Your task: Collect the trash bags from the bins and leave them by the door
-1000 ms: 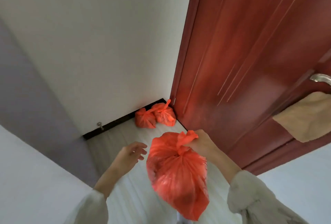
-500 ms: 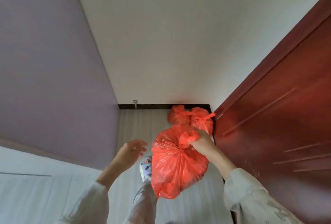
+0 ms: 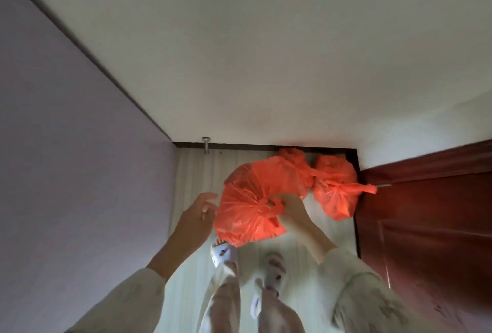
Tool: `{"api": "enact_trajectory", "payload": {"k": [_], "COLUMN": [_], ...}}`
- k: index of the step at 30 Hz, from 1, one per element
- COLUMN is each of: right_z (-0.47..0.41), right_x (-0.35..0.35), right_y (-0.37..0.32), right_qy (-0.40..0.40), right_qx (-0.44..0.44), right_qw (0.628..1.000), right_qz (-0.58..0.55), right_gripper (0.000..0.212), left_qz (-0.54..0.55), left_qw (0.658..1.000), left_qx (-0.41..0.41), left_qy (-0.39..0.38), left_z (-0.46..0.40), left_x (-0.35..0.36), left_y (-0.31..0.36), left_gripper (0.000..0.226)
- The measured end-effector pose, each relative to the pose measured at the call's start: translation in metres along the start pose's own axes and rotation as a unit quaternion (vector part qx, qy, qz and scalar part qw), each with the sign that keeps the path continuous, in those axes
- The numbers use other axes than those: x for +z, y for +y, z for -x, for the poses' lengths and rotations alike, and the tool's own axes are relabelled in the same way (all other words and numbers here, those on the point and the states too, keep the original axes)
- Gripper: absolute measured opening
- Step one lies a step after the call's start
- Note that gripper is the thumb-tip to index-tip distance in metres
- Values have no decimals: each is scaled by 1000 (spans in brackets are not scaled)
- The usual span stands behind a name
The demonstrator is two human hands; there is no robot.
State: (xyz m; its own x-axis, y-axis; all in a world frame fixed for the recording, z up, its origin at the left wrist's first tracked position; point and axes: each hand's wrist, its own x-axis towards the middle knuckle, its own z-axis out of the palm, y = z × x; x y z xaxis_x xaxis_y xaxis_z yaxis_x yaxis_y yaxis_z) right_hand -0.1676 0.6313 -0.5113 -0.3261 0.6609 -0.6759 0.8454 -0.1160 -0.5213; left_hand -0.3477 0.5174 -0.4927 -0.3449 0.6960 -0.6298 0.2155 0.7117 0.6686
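Observation:
My right hand (image 3: 292,209) grips the tied knot of a full orange trash bag (image 3: 247,213), which hangs low over the pale floor in front of my feet. Two more tied orange bags lie on the floor in the corner beside the dark red door (image 3: 426,226): one (image 3: 334,189) against the door frame, the other (image 3: 295,158) behind it and partly hidden by the held bag. My left hand (image 3: 198,211) hovers just left of the held bag with relaxed fingers, holding nothing.
A white wall with a dark skirting board (image 3: 239,145) closes the corner ahead. A metal door stopper (image 3: 205,143) stands at the skirting. A lilac wall (image 3: 80,146) runs along the left. My two feet in light slippers (image 3: 222,251) stand on the floor strip.
The view has tipped down and moved closer to the corner. The held bag has dropped lower and nearer to the two bags on the floor. My left hand stays beside it.

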Motion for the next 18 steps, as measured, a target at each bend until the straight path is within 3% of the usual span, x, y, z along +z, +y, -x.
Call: {"api": "enact_trajectory", "payload": {"k": [2, 5, 7, 11, 14, 18], "right_z": [-60, -134, -170, -231, -249, -244], "right_x": [17, 38, 45, 65, 75, 73], "right_y": [13, 32, 43, 71, 83, 82], "right_qy": [-40, -45, -41, -34, -40, -32], "right_qx": [0, 5, 27, 111, 153, 153], "right_qw": [999, 995, 996, 990, 968, 947], "right_qz": [27, 86, 80, -83, -194, -282], "right_gripper": [26, 52, 40, 15, 23, 18], "left_qz": [-11, -7, 2, 24, 57, 68], "left_qw": [1000, 999, 998, 995, 992, 989], "left_qx": [-10, -46, -68, -91, -116, -127], "left_qy": [11, 11, 6, -15, -1, 23], "left_z": [-37, -82, -107, -151, -172, -174], "left_x": [6, 26, 45, 82, 95, 88], "left_y": [-16, -46, -63, -76, -81, -81], "left_gripper": [27, 26, 25, 28, 31, 24]}}
